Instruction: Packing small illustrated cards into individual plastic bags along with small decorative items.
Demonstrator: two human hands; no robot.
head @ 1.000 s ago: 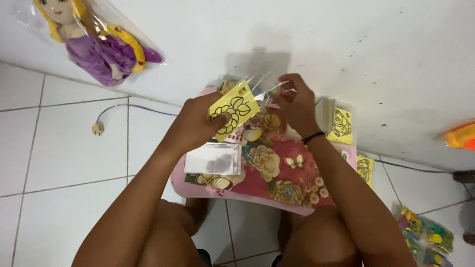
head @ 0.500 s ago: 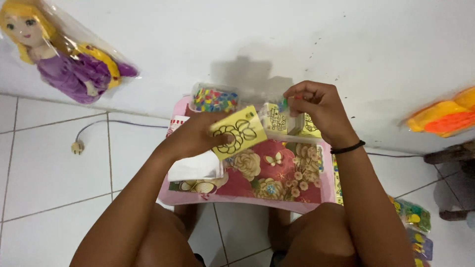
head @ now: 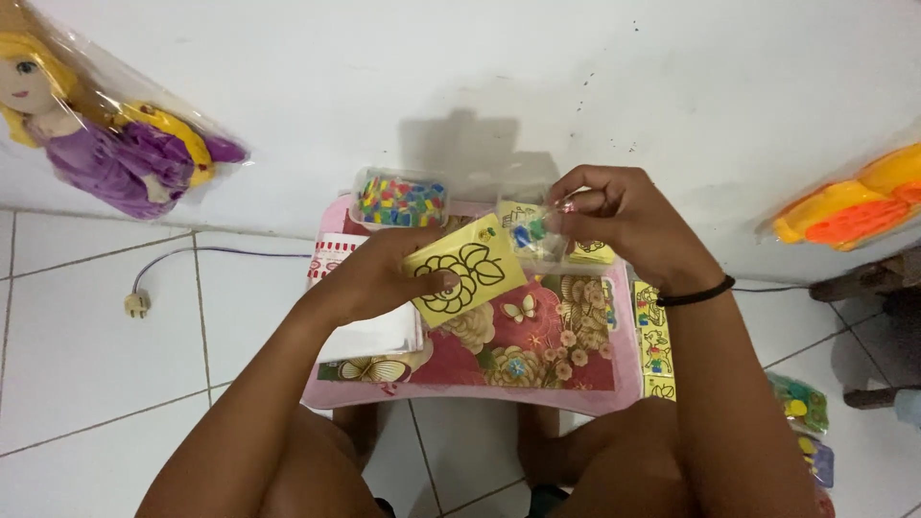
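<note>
Head view: looking down on two bare hands over a small pink table.
Left hand (head: 384,273): clenched on a yellow card (head: 464,270) with a black flower outline, thumb on its face, fingers behind; card tilted, held just above the tabletop.
Right hand (head: 614,225): fingertips pinched on the top of a small clear bag (head: 533,235) with coloured bits inside; bag hangs just beside the card's upper right corner, touching or nearly so, cannot tell which.
Pink table (head: 480,398): floral top, under both hands; white packet (head: 369,331) lies on its left part beneath the left wrist.
Clear box (head: 401,199): full of mixed coloured pieces, at the table's far edge by the wall.
Yellow sheets (head: 654,336): printed strip along the table's right edge.
Wristband (head: 696,292): black, on right wrist.
Doll (head: 106,144): bagged, purple dress, on the wall upper left.
Plug (head: 134,304): on floor tiles, left.
Change vs earlier: card held much the same; right hand has stayed pinched at the bag; clear box now shows more fully at the far edge.
</note>
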